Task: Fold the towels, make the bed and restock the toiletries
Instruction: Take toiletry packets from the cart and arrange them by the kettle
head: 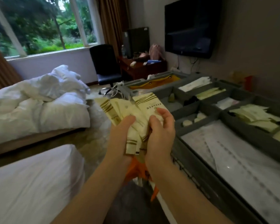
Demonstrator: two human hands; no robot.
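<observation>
Fingers [162,111] of the left hand [124,128] and right hand [161,131] are holding toiletry packets [142,104] pointing to 11 o'clock, and the tray [184,113] is sitting at 3 o'clock, nearer the right.

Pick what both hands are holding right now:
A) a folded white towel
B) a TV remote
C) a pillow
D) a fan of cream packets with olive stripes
D: the left hand and the right hand together grip a fanned bunch of cream packets with olive stripes, held just beside the grey cart tray.
</observation>
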